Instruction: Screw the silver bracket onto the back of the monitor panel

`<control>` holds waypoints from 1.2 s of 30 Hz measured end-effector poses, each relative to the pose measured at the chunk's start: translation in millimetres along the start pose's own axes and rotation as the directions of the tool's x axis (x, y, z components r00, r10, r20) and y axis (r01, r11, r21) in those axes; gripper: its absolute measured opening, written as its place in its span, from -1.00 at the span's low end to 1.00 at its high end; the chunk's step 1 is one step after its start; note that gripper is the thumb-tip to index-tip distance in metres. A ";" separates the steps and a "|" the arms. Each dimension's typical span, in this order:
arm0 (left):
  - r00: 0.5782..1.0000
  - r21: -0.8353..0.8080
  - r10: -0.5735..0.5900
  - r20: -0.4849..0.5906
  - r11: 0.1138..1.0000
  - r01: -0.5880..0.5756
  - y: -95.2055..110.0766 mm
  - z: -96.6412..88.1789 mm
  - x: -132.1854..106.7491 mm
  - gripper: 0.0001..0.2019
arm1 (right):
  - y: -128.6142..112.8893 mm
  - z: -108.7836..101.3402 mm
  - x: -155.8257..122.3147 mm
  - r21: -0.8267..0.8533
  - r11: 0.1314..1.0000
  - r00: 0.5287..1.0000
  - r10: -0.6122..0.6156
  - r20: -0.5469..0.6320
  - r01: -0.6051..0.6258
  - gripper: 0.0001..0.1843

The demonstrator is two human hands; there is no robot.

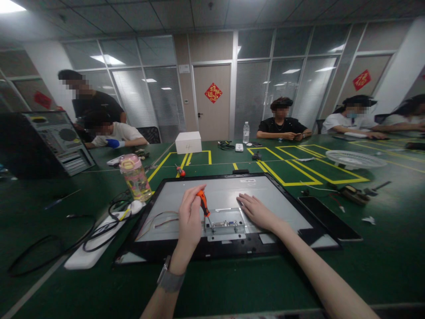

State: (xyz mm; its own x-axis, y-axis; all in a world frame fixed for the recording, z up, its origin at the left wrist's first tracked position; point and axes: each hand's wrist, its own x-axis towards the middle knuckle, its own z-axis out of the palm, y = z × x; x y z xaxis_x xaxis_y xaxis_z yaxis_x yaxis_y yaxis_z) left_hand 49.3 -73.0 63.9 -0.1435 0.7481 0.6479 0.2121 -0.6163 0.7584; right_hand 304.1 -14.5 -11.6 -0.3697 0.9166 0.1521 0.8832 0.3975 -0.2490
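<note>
A monitor lies face down on the green table, its grey metal back panel exposed. My left hand is closed round an orange-handled screwdriver, whose tip stands on the small metal connector plate near the panel's front edge. My right hand rests flat on the panel just right of that plate, fingers stretched out. Thin coloured wires run across the panel left of the left hand.
A pink bottle, black cables and a white board lie to the left. A dark phone lies to the right. A computer case, white box and fan grille sit farther back. Several people sit around the table.
</note>
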 end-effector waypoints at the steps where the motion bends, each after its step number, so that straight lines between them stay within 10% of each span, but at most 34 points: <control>1: 1.000 -0.008 -0.015 0.013 1.000 0.015 -0.2 0.1 -0.2 -0.70 | -0.3 -0.4 -0.2 0.004 1.000 1.000 0.001 -0.004 -0.001 -0.43; 36: 0.997 0.016 0.047 0.067 0.999 -0.048 1.2 1.0 -3.5 -0.75 | 2.2 2.5 0.7 0.000 1.000 1.000 -0.005 -0.016 0.005 -0.43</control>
State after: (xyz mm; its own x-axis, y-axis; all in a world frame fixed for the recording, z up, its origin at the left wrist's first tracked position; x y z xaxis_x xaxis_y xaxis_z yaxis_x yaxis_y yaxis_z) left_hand 51.0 -76.1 62.4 -0.0685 0.7331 0.6766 0.2341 -0.6475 0.7252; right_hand 305.1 -12.9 -14.5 -0.3698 0.9137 0.1683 0.8813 0.4023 -0.2477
